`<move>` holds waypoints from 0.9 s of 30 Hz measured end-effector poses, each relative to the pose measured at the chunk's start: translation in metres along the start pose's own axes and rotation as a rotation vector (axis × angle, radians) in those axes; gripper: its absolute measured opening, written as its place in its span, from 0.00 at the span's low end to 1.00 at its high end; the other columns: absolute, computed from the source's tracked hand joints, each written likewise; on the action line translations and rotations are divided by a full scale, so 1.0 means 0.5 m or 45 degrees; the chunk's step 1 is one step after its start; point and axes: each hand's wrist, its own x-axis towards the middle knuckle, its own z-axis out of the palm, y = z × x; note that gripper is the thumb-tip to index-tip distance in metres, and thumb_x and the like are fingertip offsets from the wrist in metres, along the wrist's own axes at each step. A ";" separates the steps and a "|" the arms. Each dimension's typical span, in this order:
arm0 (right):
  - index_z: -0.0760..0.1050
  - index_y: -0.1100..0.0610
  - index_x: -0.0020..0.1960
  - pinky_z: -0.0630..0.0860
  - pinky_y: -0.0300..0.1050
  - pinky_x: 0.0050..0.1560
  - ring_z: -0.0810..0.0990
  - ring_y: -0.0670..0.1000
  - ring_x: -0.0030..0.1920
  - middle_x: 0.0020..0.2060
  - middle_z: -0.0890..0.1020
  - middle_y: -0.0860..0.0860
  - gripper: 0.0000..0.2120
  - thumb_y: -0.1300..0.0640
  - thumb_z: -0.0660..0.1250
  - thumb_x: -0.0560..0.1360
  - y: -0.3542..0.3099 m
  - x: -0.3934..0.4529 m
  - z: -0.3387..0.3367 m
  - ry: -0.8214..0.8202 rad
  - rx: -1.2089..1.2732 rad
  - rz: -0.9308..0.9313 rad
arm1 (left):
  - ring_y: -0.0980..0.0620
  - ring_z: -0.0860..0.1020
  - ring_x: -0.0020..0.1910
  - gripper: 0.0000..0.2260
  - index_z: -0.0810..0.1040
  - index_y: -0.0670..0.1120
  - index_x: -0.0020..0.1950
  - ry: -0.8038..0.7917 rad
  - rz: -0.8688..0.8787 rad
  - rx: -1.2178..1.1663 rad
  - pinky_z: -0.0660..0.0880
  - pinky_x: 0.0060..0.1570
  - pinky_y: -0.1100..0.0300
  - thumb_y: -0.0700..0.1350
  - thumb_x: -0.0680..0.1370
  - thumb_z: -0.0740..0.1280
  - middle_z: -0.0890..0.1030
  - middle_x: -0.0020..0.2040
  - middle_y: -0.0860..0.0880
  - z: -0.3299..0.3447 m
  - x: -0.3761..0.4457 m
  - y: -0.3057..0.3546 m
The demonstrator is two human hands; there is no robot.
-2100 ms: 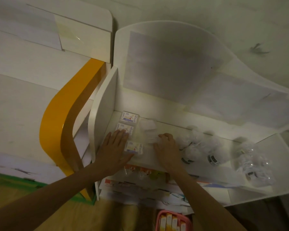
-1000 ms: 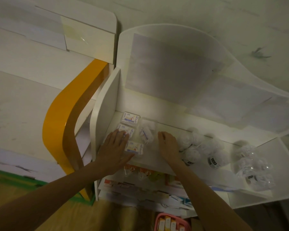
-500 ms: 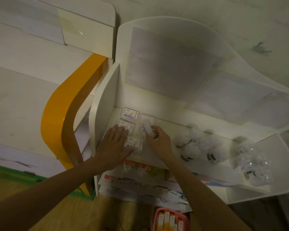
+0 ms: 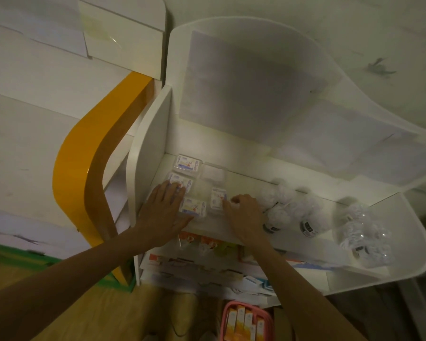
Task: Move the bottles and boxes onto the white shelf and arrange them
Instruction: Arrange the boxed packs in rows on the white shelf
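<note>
Several small clear-wrapped boxes lie at the left end of the white shelf (image 4: 246, 185): one at the back (image 4: 188, 163), one below it (image 4: 181, 181), one near the front edge (image 4: 193, 207), and a plain white one (image 4: 214, 172). My left hand (image 4: 164, 209) lies flat, fingers spread, over the left boxes. My right hand (image 4: 244, 214) has its fingers curled on the right edge of a labelled box (image 4: 218, 200) lying on the shelf. Several white-capped bottles (image 4: 279, 212) stand to the right of that hand.
Clear plastic bottles (image 4: 362, 236) crowd the shelf's right end. The lower shelf holds packets and flat boxes (image 4: 207, 244). A pink basket (image 4: 246, 321) with orange cartons sits on the floor below. An orange curved panel (image 4: 84, 173) flanks the shelf's left side wall.
My right hand went from the bottles to the box cluster and pulled a labelled box rightward, setting it down flat. My left hand stayed pressed on the left boxes.
</note>
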 end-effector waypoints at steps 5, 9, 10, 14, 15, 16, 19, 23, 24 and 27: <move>0.64 0.50 0.76 0.65 0.54 0.73 0.62 0.52 0.74 0.76 0.65 0.49 0.29 0.47 0.66 0.77 0.016 0.017 0.009 -0.206 0.055 -0.182 | 0.41 0.52 0.79 0.41 0.59 0.43 0.79 -0.010 0.006 -0.004 0.50 0.78 0.45 0.71 0.78 0.42 0.59 0.79 0.41 0.000 -0.001 -0.001; 0.59 0.45 0.78 0.61 0.55 0.76 0.55 0.52 0.78 0.79 0.57 0.47 0.36 0.49 0.67 0.73 0.018 0.027 0.001 -0.460 -0.097 -0.350 | 0.41 0.51 0.79 0.40 0.58 0.43 0.80 -0.024 0.001 0.011 0.47 0.78 0.46 0.71 0.78 0.43 0.58 0.79 0.41 0.000 -0.002 -0.001; 0.59 0.45 0.78 0.61 0.54 0.75 0.57 0.52 0.78 0.79 0.58 0.48 0.36 0.48 0.68 0.73 0.021 0.026 0.003 -0.460 -0.108 -0.357 | 0.41 0.52 0.79 0.40 0.58 0.43 0.80 -0.026 -0.001 0.011 0.49 0.78 0.45 0.71 0.78 0.43 0.59 0.79 0.41 0.000 -0.001 -0.001; 0.58 0.46 0.78 0.66 0.55 0.71 0.62 0.56 0.75 0.76 0.63 0.52 0.36 0.39 0.64 0.73 0.022 0.029 0.010 -0.356 -0.272 -0.288 | 0.41 0.53 0.79 0.41 0.60 0.42 0.79 -0.030 -0.012 0.012 0.52 0.77 0.44 0.71 0.78 0.41 0.60 0.79 0.40 -0.005 0.000 0.002; 0.57 0.46 0.78 0.69 0.56 0.69 0.63 0.57 0.73 0.74 0.64 0.52 0.37 0.37 0.63 0.73 0.019 0.032 0.009 -0.340 -0.298 -0.243 | 0.41 0.53 0.79 0.41 0.60 0.42 0.79 -0.031 -0.012 0.016 0.52 0.77 0.44 0.71 0.78 0.41 0.60 0.79 0.40 -0.004 -0.001 0.002; 0.56 0.46 0.78 0.70 0.55 0.67 0.64 0.58 0.71 0.72 0.65 0.53 0.38 0.37 0.63 0.72 0.015 0.034 0.007 -0.340 -0.319 -0.210 | 0.41 0.53 0.79 0.41 0.59 0.43 0.79 -0.033 -0.012 0.017 0.51 0.77 0.44 0.71 0.78 0.41 0.60 0.79 0.40 -0.004 -0.001 0.002; 0.52 0.50 0.80 0.71 0.54 0.62 0.66 0.59 0.65 0.66 0.66 0.55 0.40 0.37 0.61 0.73 0.007 0.035 0.003 -0.349 -0.415 -0.180 | 0.41 0.52 0.79 0.41 0.58 0.43 0.80 -0.042 -0.020 0.012 0.51 0.77 0.45 0.71 0.78 0.41 0.59 0.79 0.41 -0.003 -0.001 0.001; 0.51 0.53 0.80 0.71 0.54 0.62 0.66 0.58 0.63 0.65 0.66 0.56 0.40 0.38 0.61 0.75 -0.007 0.025 0.004 -0.354 -0.441 -0.209 | 0.42 0.51 0.79 0.42 0.57 0.44 0.80 -0.056 -0.027 0.007 0.51 0.77 0.45 0.72 0.77 0.39 0.57 0.80 0.42 -0.006 -0.002 0.003; 0.52 0.54 0.80 0.71 0.53 0.62 0.66 0.58 0.64 0.66 0.66 0.56 0.39 0.39 0.61 0.76 -0.014 0.020 0.005 -0.364 -0.421 -0.232 | 0.42 0.50 0.79 0.42 0.56 0.44 0.80 -0.055 -0.027 0.004 0.50 0.78 0.45 0.72 0.77 0.39 0.56 0.80 0.42 -0.007 -0.002 0.003; 0.59 0.54 0.78 0.70 0.52 0.65 0.65 0.57 0.68 0.70 0.65 0.55 0.34 0.43 0.64 0.76 -0.035 0.013 0.010 -0.374 -0.294 -0.318 | 0.41 0.51 0.79 0.42 0.56 0.43 0.80 -0.039 -0.039 -0.010 0.49 0.78 0.45 0.72 0.77 0.41 0.57 0.79 0.41 -0.006 -0.003 0.005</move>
